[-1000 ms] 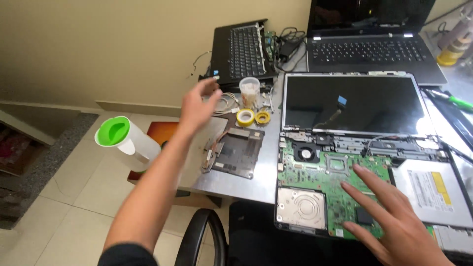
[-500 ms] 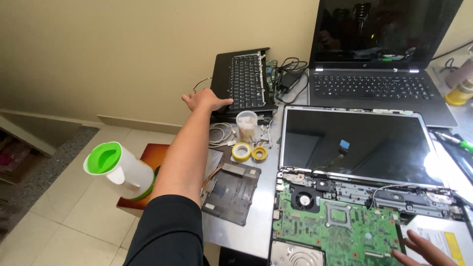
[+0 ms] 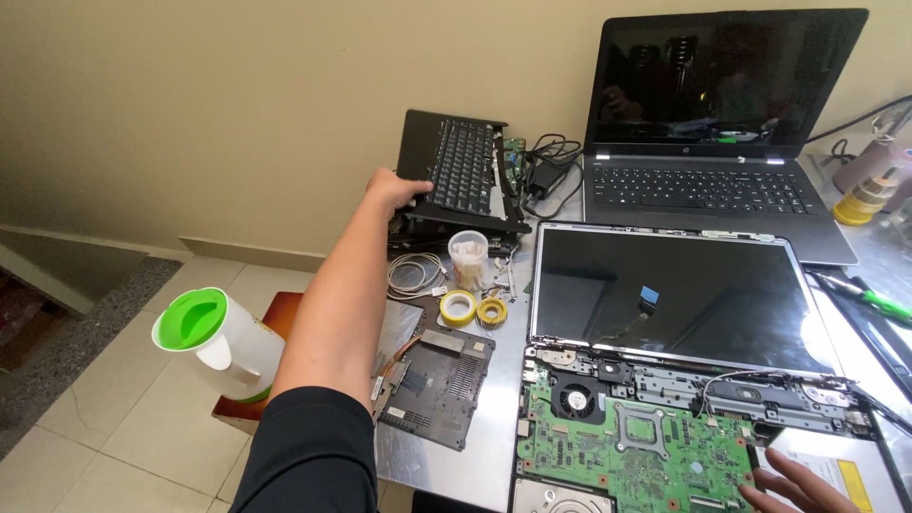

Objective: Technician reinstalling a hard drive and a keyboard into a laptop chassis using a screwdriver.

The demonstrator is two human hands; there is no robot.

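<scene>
Left hand [image 3: 391, 189] grips the keyboard panel [image 3: 463, 171] (black, tilted) at its edge.

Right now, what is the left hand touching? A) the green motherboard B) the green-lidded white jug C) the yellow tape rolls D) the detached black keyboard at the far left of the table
D: the left hand rests on the near-left edge of the detached black keyboard, away from the other three.
</scene>
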